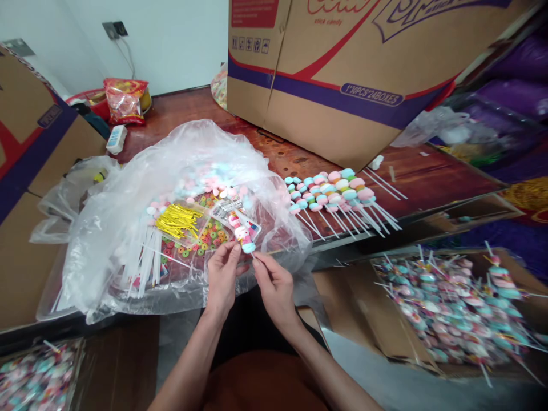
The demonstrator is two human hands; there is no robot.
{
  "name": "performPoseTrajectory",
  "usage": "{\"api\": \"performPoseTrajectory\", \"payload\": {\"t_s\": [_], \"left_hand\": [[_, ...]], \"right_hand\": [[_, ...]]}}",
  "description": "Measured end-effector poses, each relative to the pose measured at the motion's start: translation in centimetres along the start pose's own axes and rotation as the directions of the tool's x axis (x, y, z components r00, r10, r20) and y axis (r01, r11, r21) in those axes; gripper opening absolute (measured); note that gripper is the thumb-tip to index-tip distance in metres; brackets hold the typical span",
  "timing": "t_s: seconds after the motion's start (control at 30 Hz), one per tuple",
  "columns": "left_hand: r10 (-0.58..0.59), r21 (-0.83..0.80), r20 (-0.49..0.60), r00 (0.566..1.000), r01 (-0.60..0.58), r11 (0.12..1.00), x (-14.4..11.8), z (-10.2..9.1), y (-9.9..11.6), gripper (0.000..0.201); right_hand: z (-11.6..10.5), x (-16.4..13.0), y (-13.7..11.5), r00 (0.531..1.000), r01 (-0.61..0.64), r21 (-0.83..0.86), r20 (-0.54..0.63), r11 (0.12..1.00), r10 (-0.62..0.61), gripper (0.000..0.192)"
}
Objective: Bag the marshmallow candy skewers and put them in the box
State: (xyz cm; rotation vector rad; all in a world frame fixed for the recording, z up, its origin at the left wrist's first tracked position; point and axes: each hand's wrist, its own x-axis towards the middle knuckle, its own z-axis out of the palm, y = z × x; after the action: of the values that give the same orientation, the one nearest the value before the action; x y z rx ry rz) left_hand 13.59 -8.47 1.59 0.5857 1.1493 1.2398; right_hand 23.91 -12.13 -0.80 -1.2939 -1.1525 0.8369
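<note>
A marshmallow stick candy (244,235) in pink, white and blue is held over the near edge of the plastic sheet, with a small clear printed bag (233,211) around or right behind it. My right hand (274,285) pinches its thin white stick just below the lowest marshmallow. With thumb and forefinger together, my left hand (223,273) grips at the candy's lower left side; whether it has the bag's edge too, I cannot tell. Beyond my hands lie yellow twist ties (177,220), coloured ring candies (214,233) and a bundle of white sticks (143,260).
Clear plastic sheeting (171,148) covers much of the wooden table (188,105). Marshmallow skewers (329,191) lie in rows to the right. A large carton (308,97) stands behind. Cartons of wrapped candies (454,308) sit low at right and lower left (38,371).
</note>
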Motion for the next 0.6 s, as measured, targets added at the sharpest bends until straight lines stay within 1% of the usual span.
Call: {"api": "performPoseTrajectory", "payload": {"t_s": [0.13, 0.23, 0.33, 0.43, 0.6], "left_hand": [[-0.008, 0.063, -0.049, 0.999, 0.011, 0.998, 0.3, 0.1, 0.3, 0.038], [-0.006, 0.087, -0.056, 0.998, 0.011, 0.996, 0.6, 0.1, 0.4, 0.034], [0.042, 0.11, -0.044, 0.998, -0.036, 0.993, 1.0, 0.2, 0.2, 0.026], [0.1, 0.136, -0.037, 0.994, -0.094, 0.986, 0.9, 0.5, -0.1, 0.02], [0.167, 0.18, 0.009, 0.986, -0.166, 0.97, -0.4, 0.6, -0.6, 0.015]], "right_hand": [[-0.2, -0.2, 0.4, 0.998, 0.062, -0.06, 0.016, 0.996, -0.062, 0.025], [-0.2, -0.2, 0.7, 0.993, 0.114, -0.096, 0.014, 0.989, -0.113, 0.025], [-0.2, -0.1, 0.7, 0.986, 0.166, -0.133, 0.01, 0.977, -0.167, 0.025], [-0.1, -0.1, 0.5, 0.98, 0.193, -0.189, -0.014, 0.963, -0.199, 0.024], [0.0, -0.1, -0.1, 0.974, 0.19, -0.261, -0.067, 0.946, -0.214, 0.024]]}}
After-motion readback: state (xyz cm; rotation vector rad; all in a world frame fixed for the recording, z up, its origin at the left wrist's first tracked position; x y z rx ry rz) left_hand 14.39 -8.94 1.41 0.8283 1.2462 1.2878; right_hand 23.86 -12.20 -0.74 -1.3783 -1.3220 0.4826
